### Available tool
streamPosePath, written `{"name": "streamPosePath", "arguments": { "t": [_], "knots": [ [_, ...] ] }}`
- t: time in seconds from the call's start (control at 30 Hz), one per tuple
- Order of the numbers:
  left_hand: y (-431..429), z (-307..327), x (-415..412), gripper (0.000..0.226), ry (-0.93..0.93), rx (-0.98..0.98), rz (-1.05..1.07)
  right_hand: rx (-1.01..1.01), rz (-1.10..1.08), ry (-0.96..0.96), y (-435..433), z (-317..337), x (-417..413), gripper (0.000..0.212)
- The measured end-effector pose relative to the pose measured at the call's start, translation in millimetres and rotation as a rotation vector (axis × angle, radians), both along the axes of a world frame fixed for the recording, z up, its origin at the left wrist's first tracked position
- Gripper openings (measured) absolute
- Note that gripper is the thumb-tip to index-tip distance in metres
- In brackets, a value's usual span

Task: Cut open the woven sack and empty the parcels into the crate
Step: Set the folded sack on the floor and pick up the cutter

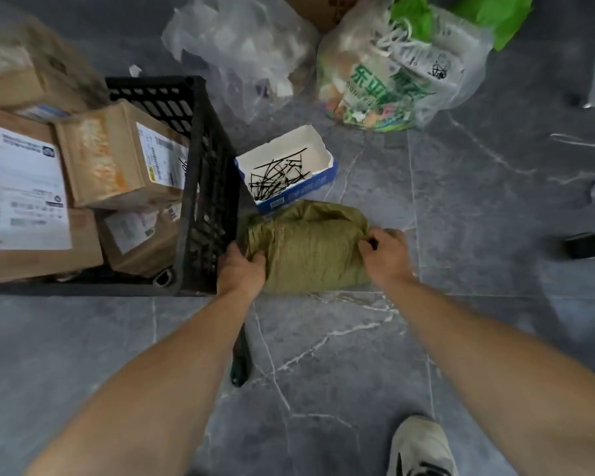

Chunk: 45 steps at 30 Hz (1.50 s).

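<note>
the woven sack [308,247], olive green and rolled into a tight bundle, lies on the grey marbled floor [461,207] just beside the right wall of the black crate [207,187]. the left hand [243,267] presses on the sack's left end, touching the crate wall; its fingers curl into the fabric, so the grip there is closed on the sack. the right hand [387,247] pinches the sack's right end, grip closed on the fabric, with something small and dark at the fingertips that is too small to make out.

the crate holds cardboard parcels [117,156] with white shipping labels; the print is blurred and unreadable, and the crate's left part is cut off by the frame edge. what the sack holds cannot be seen.

just beyond the sack, touching its far edge, sits a torn blue-and-white box [285,166] with black cable ties [275,176] in it. a dark green handled tool [241,359] lies on the floor, mostly hidden under the left forearm, so its kind cannot be told. farther off lie a clear plastic bag [241,46] and a printed plastic bag [399,70] stuffed with mixed items. 1 light shoe [419,448] shows at the bottom edge.
</note>
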<state>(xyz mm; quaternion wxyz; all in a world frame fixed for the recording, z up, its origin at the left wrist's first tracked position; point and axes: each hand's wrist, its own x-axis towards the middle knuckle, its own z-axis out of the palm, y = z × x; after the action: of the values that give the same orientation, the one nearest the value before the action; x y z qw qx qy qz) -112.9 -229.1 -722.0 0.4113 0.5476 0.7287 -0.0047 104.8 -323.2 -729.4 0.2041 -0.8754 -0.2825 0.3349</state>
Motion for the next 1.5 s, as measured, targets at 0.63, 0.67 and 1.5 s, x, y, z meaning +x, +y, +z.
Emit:
{"name": "streamPosePath", "arguments": {
  "t": [0.63, 0.67, 1.5],
  "knots": [
    [-33, 30, -17, 0.056, -0.056, 0.263, -0.224, 0.055, 0.118, -0.299, -20, 32, -27, 0.037],
    [-37, 33, -20, 0.053, -0.053, 0.262, -0.231, 0.125, 0.196, -0.327, -22, 33, -34, 0.029],
    [-98, 10, -108, 0.061, -0.359, -0.422, 0.525, -0.374, 0.02, 0.739, -24, -8, -213, 0.019]
  ]
}}
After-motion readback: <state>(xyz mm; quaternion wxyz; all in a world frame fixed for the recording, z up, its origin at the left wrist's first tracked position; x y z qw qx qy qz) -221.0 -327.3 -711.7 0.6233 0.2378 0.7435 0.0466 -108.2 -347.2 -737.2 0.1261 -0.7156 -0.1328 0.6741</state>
